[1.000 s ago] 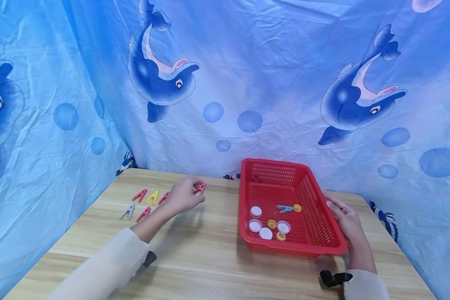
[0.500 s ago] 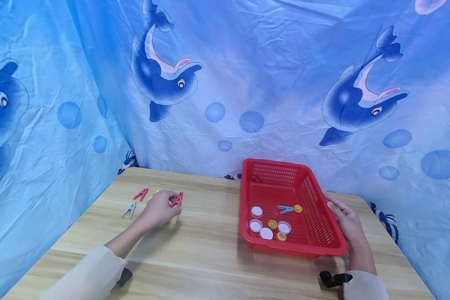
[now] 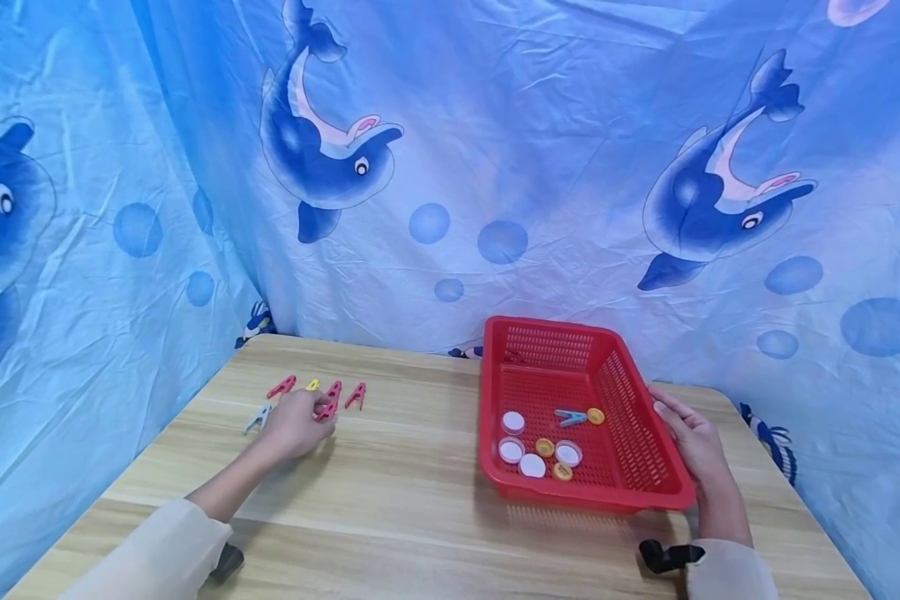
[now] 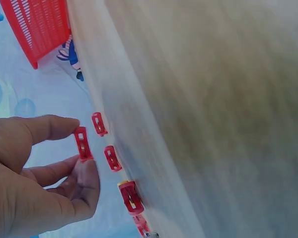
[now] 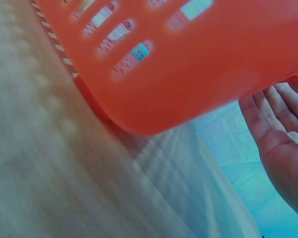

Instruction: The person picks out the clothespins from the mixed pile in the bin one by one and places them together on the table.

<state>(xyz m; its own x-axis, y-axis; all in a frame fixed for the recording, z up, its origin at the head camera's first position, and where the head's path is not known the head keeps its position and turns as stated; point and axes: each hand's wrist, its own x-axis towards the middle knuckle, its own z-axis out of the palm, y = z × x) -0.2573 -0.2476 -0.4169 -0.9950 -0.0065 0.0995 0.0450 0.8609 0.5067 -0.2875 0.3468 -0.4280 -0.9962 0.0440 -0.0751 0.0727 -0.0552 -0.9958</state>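
Note:
In the left wrist view, my left hand (image 4: 44, 173) pinches a red clothespin (image 4: 83, 145) between fingertips and thumb, above the wooden table. In the head view the left hand (image 3: 294, 423) covers part of a pale blue clothespin (image 3: 257, 418) and a yellow clothespin (image 3: 312, 385). Further red clothespins lie around it, one left (image 3: 282, 386) and one right (image 3: 356, 396). A red plastic basket (image 3: 607, 500) stands at the table's right side. Against its outer right wall, just under the rim, rests my right hand (image 3: 693, 442), fingers fairly straight.
Several white caps, one of them here (image 3: 532, 466), lie in the basket with several yellow caps and a light blue clothespin (image 3: 571, 418). Behind the wooden table (image 3: 412, 508) hangs a blue curtain (image 3: 450, 167) printed with dolphins.
My left hand has moved left and a little nearer, still pinching the red clothespin. A red clothespin on the table now shows to its right. The right hand and basket have stayed put.

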